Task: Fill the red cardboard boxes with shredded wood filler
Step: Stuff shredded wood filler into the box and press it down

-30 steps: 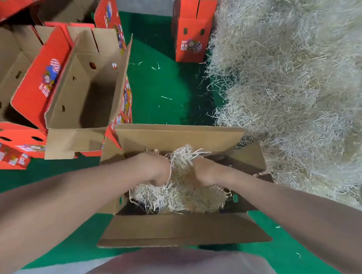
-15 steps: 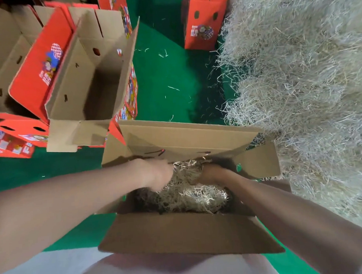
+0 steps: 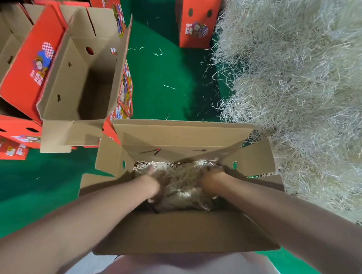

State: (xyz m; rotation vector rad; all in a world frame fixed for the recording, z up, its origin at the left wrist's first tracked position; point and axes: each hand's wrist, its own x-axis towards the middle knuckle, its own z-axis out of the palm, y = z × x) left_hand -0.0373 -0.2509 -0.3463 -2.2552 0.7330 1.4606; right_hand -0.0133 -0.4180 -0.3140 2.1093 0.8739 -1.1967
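Shredded pale wood filler [image 3: 179, 182] lies inside the open red-and-brown cardboard box [image 3: 181, 231] right below me on the green floor [image 3: 164, 75]. My left hand [image 3: 155, 181] and right hand [image 3: 211, 176] both press into it, fingers spread. The big filler heap [image 3: 298, 78] sits right; an empty red box [image 3: 78, 79] stands left.

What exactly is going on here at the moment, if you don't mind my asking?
A person is packing shredded wood filler into an open box on the green floor. The left hand and right hand are both down inside the box, pressing on the filler. A big pile of the same filler lies to the right. An empty box stands open at the left, not yet filled.
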